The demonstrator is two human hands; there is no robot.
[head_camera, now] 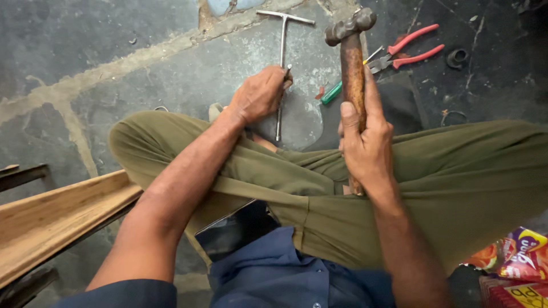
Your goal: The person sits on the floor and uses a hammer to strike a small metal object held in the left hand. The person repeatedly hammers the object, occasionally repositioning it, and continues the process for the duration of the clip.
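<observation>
- Down on the grey stone floor (114,51), we sit cross-legged in olive-green trousers (456,182), looking over both knees.
- Our right hand (365,145) is wrapped tight around the rusty brown handle of a worn steel-headed hammer (352,63); the thumb lies along the handle and the head points away from us, raised above the floor.
- Our left hand (260,94) is curled shut on the shaft of a slim silver T-handled metal tool (282,51), which stands on the floor between our knees with its crossbar at the far end.
- A small part seems to be pinched at the left fingertips against the shaft, though we cannot tell what it is.
- Beside the hammer handle lies a green-handled screwdriver (331,93), and just beyond it red-handled pliers (408,50) rest on the floor with their handles spread.
- At our left a pale wooden channel (51,219) slants past the knee.
- A dark flat phone (234,231) sits in our lap against the blue shirt (285,279).
- Bright snack packets (516,262) lie at the lower right.
</observation>
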